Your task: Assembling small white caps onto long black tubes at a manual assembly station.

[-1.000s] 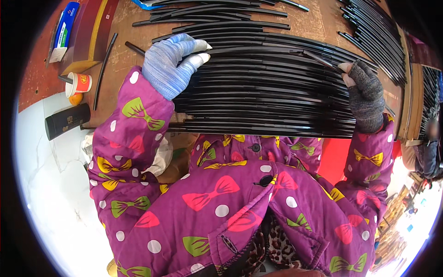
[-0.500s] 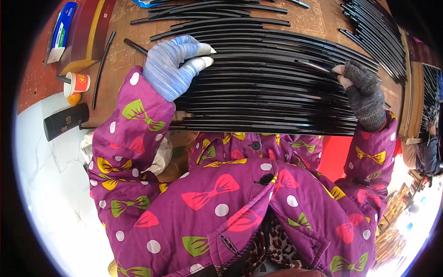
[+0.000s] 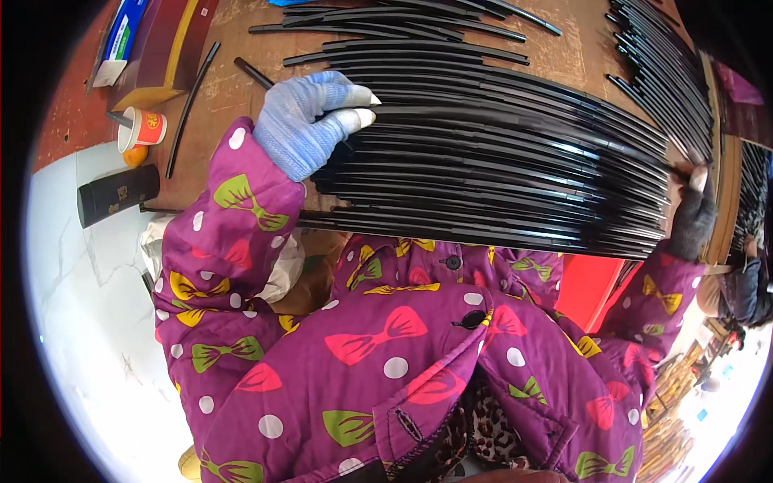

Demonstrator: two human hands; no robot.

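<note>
Many slim black rods [image 3: 483, 161] lie side by side across the table in front of me, with joints showing along their lengths. My left hand [image 3: 310, 125], in a light blue glove with white fingertips, pinches the left end of one black rod between thumb and forefinger. Out at the right ends of the rods is my right hand [image 3: 694, 209], in a dark grey glove with bare fingertips. Its fingers are drawn together beside the rod ends; whatever they grip is hidden.
More black rods lie at the back [image 3: 386, 24] and in a bundle [image 3: 660, 72] at far right. On the left are a dark red box [image 3: 157, 60], a paper cup [image 3: 145, 129], an orange fruit [image 3: 135, 155], a black case [image 3: 118, 196] and a lone rod [image 3: 192, 110].
My right hand has moved right and slightly nearer, from over the rods to their right ends. The shiny slim piece at its fingers no longer shows there. My left hand keeps its pinch.
</note>
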